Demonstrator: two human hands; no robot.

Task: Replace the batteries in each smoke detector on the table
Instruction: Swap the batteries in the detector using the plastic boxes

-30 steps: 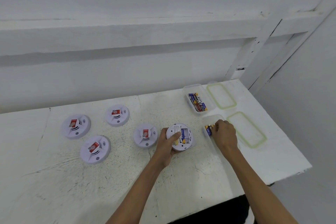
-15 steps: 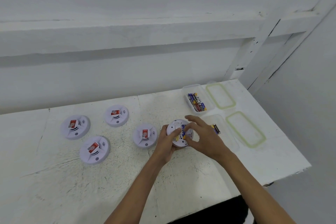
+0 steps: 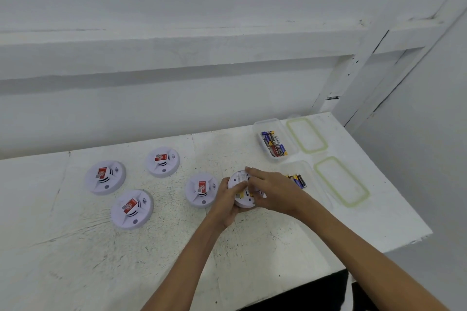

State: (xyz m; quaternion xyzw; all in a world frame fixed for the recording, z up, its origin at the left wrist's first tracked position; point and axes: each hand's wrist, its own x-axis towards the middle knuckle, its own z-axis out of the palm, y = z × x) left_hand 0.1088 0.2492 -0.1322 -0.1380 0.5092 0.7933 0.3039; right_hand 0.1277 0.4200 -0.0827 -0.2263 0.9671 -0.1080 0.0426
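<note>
Left hand point(image 3: 226, 199) around round white plastic detector point(image 3: 240, 180).

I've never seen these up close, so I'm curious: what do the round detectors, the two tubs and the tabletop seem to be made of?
Round detectors: probably moulded plastic, smooth matte white, with neat vent slots. Far tub and near tub: clear smooth plastic; the batteries show through the walls. Tabletop: white-painted, rough and scratched, perhaps wood or board; the paint hides which.
</note>
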